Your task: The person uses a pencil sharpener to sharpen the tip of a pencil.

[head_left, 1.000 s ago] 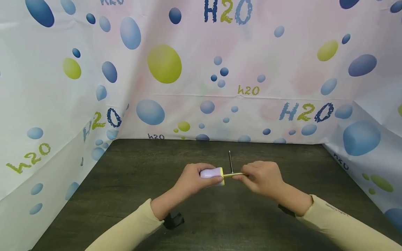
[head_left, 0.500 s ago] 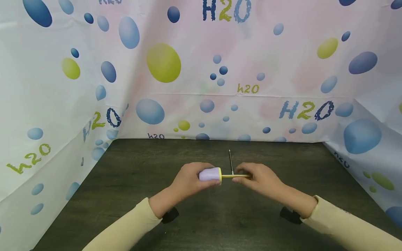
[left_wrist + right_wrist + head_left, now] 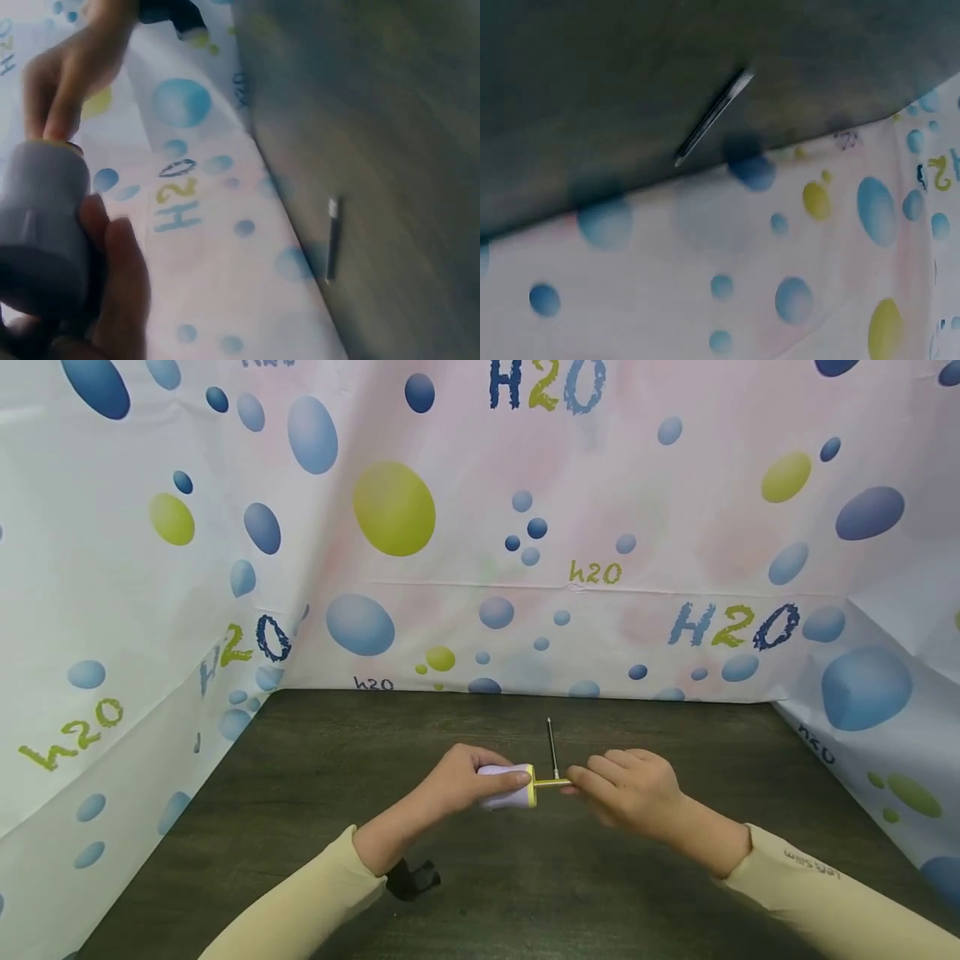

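Observation:
My left hand [image 3: 468, 777] grips the thick lavender handle of a screwdriver [image 3: 507, 787], thumb lying along its top. The handle ends in a yellow rim, and a thin yellow shaft runs from it to the right. My right hand [image 3: 630, 793] pinches the shaft's far end, knuckles turned up, hiding the tip. In the left wrist view the handle [image 3: 45, 217] looks grey, with the right hand [image 3: 64, 82] beyond it. A thin dark rod [image 3: 552, 747] with a silvery end lies on the table behind the hands; it shows in the right wrist view too [image 3: 714, 116].
The dark wood-grain table [image 3: 360, 735] is walled at the back and both sides by a white sheet [image 3: 450, 610] printed with bubbles and "H2O". A black wrist mount [image 3: 412, 881] hangs under the left forearm.
My right hand's fingers loosened along the shaft, then took hold again with the hand rolled over, knuckles upward. My left hand keeps the handle, which has shifted slightly. The rod stays put.

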`<state>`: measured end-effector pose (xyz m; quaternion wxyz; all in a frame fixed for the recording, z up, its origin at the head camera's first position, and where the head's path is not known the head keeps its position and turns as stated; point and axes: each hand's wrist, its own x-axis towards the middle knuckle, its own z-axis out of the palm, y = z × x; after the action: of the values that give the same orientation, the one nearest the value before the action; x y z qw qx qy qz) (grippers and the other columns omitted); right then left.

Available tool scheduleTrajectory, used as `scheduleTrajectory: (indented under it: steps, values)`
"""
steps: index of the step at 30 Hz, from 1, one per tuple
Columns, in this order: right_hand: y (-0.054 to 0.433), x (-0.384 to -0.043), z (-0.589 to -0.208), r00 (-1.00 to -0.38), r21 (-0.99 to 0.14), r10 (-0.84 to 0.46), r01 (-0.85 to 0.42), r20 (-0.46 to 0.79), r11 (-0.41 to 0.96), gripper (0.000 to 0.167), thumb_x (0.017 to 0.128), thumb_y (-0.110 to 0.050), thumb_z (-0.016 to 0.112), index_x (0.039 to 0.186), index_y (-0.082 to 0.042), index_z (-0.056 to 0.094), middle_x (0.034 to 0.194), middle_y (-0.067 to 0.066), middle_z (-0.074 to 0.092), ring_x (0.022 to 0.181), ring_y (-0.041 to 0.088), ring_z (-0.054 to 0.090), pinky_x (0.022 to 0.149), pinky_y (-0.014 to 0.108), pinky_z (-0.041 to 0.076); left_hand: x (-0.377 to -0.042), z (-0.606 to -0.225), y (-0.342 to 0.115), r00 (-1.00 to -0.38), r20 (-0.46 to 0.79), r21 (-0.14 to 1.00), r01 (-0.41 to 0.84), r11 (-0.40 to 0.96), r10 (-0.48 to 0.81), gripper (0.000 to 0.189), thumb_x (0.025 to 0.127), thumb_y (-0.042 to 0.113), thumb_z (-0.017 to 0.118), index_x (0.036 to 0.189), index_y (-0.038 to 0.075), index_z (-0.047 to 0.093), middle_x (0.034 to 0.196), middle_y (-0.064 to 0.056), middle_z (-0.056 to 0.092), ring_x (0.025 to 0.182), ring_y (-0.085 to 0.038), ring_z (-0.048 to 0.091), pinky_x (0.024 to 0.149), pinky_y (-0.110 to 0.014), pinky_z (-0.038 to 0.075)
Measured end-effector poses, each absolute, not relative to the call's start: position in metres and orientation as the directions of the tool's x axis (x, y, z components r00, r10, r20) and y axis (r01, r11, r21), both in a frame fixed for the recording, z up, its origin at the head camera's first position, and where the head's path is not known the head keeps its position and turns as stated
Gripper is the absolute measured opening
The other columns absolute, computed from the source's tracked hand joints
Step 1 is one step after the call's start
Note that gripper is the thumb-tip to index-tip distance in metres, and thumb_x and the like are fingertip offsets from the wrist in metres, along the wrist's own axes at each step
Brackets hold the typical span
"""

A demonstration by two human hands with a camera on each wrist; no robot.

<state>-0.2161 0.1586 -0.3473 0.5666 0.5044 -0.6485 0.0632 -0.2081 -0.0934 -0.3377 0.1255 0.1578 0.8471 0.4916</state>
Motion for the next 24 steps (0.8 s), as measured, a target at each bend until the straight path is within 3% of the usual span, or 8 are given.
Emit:
scheduleTrajectory:
  steps: [5,8,11,13,16,19,22,24]
  values:
    - [0.16,-0.207,-0.353,-0.377,-0.029,-0.586,-0.857,0.718,0.515,0.052,0.107,-0.047,0.046,0.082,-0.013,0.077,0.058,-0.01,0.062,0.046,-0.002,0.044,0.043,0.016,0.033,-0.201,-0.346,-0.093,-0.84,0.317,0.649,0.531,0.544,0.441,0.041,0.083,0.032,0.084,0.113,0.005,0.076,0.1,-0.01,0.077,0.076,-0.014,0.065,0.062,-0.022,0.051]
    - [0.164,-0.204,-0.348,-0.704,-0.568,-0.617,-0.684,0.351,0.457,0.046,0.107,-0.042,0.051,0.089,-0.008,0.078,0.064,-0.011,0.062,0.053,-0.006,0.043,0.05,0.017,0.036,-0.204,-0.354,-0.095,-0.509,0.644,0.176,0.825,0.538,0.571,0.049,0.075,0.035,0.092,0.109,0.005,0.075,0.096,-0.005,0.076,0.079,-0.014,0.069,0.068,-0.02,0.055]
    - [0.169,-0.207,-0.344,-0.744,-0.899,-0.654,-0.184,-0.137,0.397,0.038,0.107,-0.033,0.053,0.088,-0.006,0.071,0.059,-0.014,0.048,0.05,-0.003,0.033,0.049,0.019,0.031,-0.212,-0.362,-0.098,-0.123,0.758,-0.261,0.843,0.471,0.64,0.06,0.066,0.043,0.096,0.106,0.005,0.073,0.093,-0.002,0.074,0.083,-0.012,0.07,0.076,-0.023,0.059]
    - [0.172,-0.21,-0.343,-0.68,-0.918,-0.666,0.025,-0.305,0.395,0.038,0.108,-0.031,0.049,0.087,-0.006,0.068,0.056,-0.013,0.038,0.047,0.001,0.026,0.047,0.02,0.026,-0.215,-0.366,-0.098,-0.021,0.754,-0.35,0.833,0.428,0.657,0.063,0.064,0.045,0.097,0.105,0.005,0.073,0.093,-0.001,0.073,0.084,-0.012,0.07,0.078,-0.023,0.059]
    - [0.173,-0.209,-0.342,-0.706,-0.9,-0.665,-0.088,-0.245,0.426,0.039,0.108,-0.033,0.05,0.095,-0.004,0.072,0.057,-0.011,0.042,0.048,0.002,0.028,0.047,0.021,0.028,-0.214,-0.366,-0.098,-0.135,0.746,-0.237,0.862,0.449,0.652,0.059,0.068,0.045,0.095,0.107,0.006,0.073,0.094,-0.001,0.074,0.084,-0.011,0.07,0.075,-0.022,0.058]
    - [0.171,-0.205,-0.339,-0.766,-0.678,-0.632,-0.527,0.118,0.512,0.041,0.105,-0.04,0.056,0.103,-0.005,0.076,0.068,-0.007,0.063,0.053,0.0,0.043,0.051,0.021,0.039,-0.21,-0.359,-0.096,-0.485,0.658,0.151,0.834,0.53,0.576,0.049,0.075,0.037,0.091,0.11,0.007,0.075,0.097,-0.003,0.077,0.081,-0.014,0.069,0.068,-0.02,0.054]
    - [0.17,-0.205,-0.341,-0.55,-0.164,-0.64,-0.812,0.537,0.56,0.044,0.104,-0.048,0.052,0.099,-0.011,0.075,0.08,-0.007,0.07,0.059,0.002,0.053,0.054,0.018,0.042,-0.21,-0.348,-0.095,-0.798,0.394,0.575,0.602,0.555,0.457,0.041,0.083,0.033,0.084,0.114,0.007,0.076,0.101,-0.008,0.077,0.077,-0.014,0.064,0.063,-0.021,0.049]
    - [0.17,-0.208,-0.344,-0.329,0.127,-0.639,-0.819,0.696,0.56,0.046,0.106,-0.048,0.046,0.095,-0.011,0.072,0.076,-0.006,0.063,0.058,0.005,0.052,0.051,0.018,0.04,-0.213,-0.343,-0.097,-0.888,0.201,0.741,0.413,0.529,0.412,0.041,0.089,0.034,0.079,0.117,0.005,0.076,0.103,-0.012,0.076,0.076,-0.013,0.063,0.063,-0.023,0.05]
